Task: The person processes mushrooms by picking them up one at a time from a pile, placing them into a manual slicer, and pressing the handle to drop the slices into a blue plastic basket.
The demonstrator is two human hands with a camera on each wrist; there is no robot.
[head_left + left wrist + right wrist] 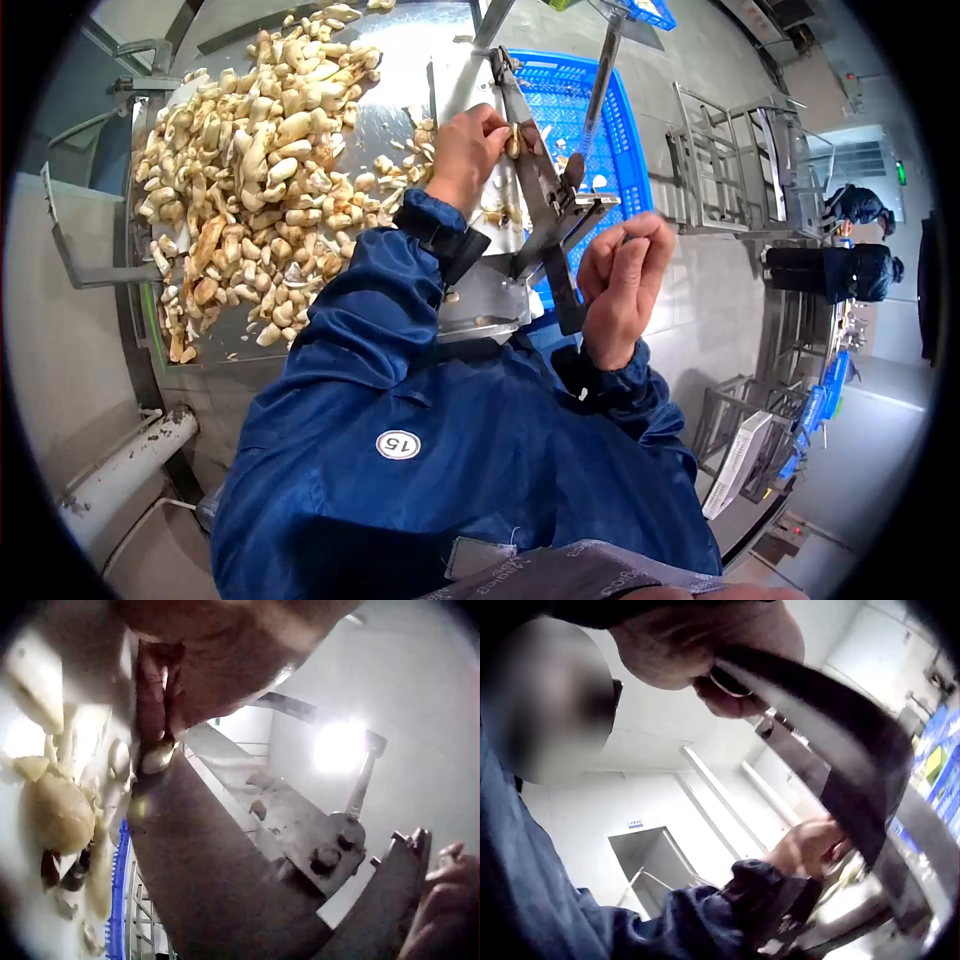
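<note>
My left hand (467,150) pinches a small mushroom piece (514,141) against the steel plate of a lever slicer (531,180). In the left wrist view, the pale end of that mushroom piece (158,758) shows below the fingertips, right at the plate's edge. My right hand (622,290) is curled round the handle of the slicer's blade arm, most of the handle hidden by the fingers. In the right wrist view, the broad curved blade (840,742) runs from under the right hand (705,645) toward the left hand (806,847). The blade stands raised, apart from the left fingers.
A large heap of mushrooms (270,160) covers the steel table (400,50) to the left. Beyond the slicer sits a blue plastic crate (632,150) with a few pale slices inside. Metal racks (715,160) and other people (850,270) are farther right.
</note>
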